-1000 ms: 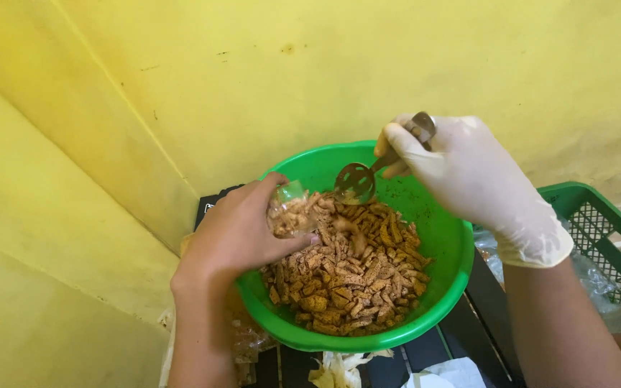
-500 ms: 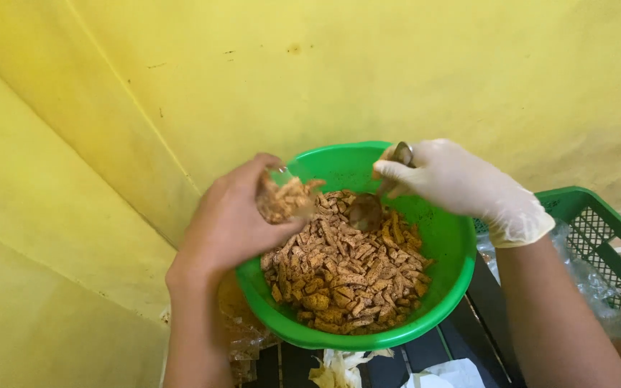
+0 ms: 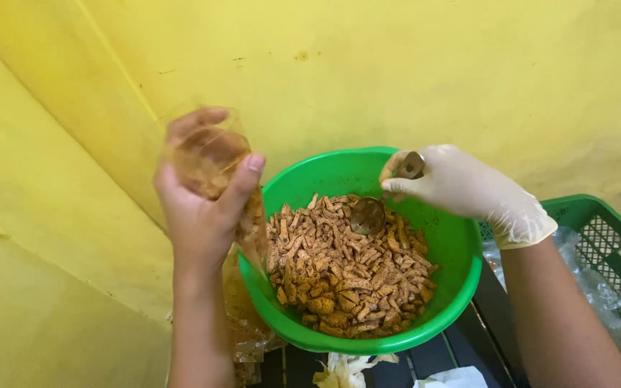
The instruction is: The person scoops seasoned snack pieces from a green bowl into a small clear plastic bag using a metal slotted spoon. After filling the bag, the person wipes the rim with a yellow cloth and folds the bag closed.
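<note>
Green bowl (image 3: pixel 461 251) of snack sticks (image 3: pixel 346 269), bagful (image 3: pixel 213 162)

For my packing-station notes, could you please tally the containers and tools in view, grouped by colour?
Green: 2 (round green plastic bowl, green plastic slotted crate)
Clear: 1 (clear plastic bag of snack sticks in the bare left hand)
Metal: 1 (metal spoon in the gloved right hand)
Total: 4

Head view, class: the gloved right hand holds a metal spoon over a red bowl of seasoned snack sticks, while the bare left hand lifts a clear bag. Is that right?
Not quite. The head view shows the bowl is green, not red. The rest holds: the gloved right hand holds the spoon over the snack sticks, and the bare left hand lifts the clear bag.
</note>
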